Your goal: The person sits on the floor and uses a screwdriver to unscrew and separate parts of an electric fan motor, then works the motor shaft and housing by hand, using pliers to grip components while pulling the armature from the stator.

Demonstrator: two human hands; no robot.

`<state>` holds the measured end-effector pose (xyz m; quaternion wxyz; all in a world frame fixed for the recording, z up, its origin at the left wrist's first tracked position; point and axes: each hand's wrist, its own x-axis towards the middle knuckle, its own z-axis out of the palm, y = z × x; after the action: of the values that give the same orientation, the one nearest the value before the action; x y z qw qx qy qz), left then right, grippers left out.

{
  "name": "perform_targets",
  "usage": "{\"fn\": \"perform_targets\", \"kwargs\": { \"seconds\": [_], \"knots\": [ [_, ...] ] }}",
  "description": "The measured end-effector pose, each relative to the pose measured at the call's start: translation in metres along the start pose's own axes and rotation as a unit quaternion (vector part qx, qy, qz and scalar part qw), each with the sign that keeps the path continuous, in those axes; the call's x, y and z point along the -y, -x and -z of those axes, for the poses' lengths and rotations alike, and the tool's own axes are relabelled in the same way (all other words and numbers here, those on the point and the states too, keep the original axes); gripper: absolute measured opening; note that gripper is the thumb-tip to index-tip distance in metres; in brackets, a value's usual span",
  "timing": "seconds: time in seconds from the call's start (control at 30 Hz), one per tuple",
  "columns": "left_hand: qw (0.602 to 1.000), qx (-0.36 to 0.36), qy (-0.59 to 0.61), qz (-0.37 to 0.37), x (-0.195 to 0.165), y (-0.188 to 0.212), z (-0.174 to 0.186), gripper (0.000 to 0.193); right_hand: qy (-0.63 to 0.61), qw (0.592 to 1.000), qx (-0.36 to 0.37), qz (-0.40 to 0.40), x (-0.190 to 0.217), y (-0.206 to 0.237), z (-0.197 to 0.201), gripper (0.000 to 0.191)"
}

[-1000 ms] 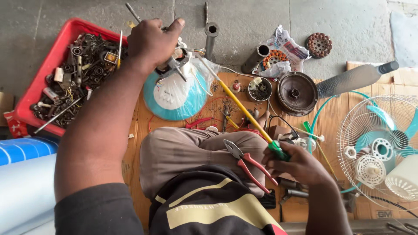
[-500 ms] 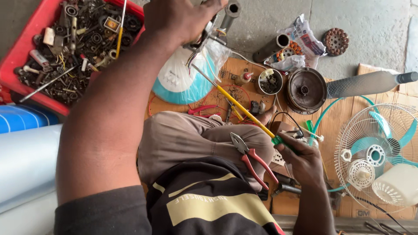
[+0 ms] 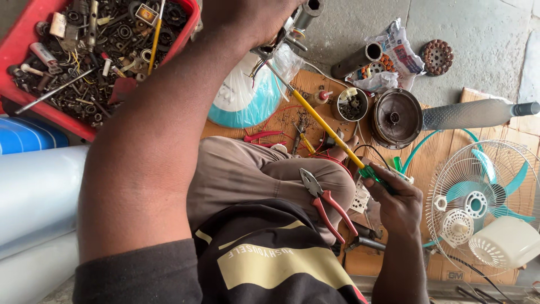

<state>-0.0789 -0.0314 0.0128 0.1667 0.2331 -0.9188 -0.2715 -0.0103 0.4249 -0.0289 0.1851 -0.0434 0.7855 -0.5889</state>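
L hand (image 3: pixel 256 19) grips metal motor part (image 3: pixel 284 34) above the teal fan base (image 3: pixel 242 98). R hand (image 3: pixel 396 200), fingers closed on green handle, holds yellow screwdriver (image 3: pixel 320 121); tip at the part. Red pliers (image 3: pixel 326 205) lie on knee, right of base. Red parts tray (image 3: pixel 34 107) left of base; fan guard (image 3: pixel 484 197) far right. L forearm blocks view of base's left edge.
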Motion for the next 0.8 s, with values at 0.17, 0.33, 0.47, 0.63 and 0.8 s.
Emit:
{"fn": "perform_targets", "kwargs": {
  "seconds": [0.17,0.33,0.47,0.63,0.8],
  "knots": [
    [0.999,0.030,0.010,0.017,-0.005,0.005,0.005,0.071,0.007,1.000,0.002,0.013,0.004,0.000,-0.001,0.036],
    [0.999,0.030,0.016,0.027,-0.009,0.008,0.007,0.075,0.008,1.000,0.003,0.014,0.003,-0.003,0.001,0.036],
    [1.000,0.018,0.009,0.019,-0.011,0.008,0.011,0.074,-0.016,1.000,0.009,0.018,0.000,-0.004,0.003,0.035],
    [0.998,0.040,0.022,0.037,-0.016,0.008,0.016,0.072,-0.016,1.000,0.008,0.024,0.001,-0.005,0.003,0.035],
    [0.997,0.043,0.025,0.052,-0.018,0.009,0.018,0.073,0.009,0.998,0.019,0.062,0.009,-0.008,0.006,0.034]
  ]
}}
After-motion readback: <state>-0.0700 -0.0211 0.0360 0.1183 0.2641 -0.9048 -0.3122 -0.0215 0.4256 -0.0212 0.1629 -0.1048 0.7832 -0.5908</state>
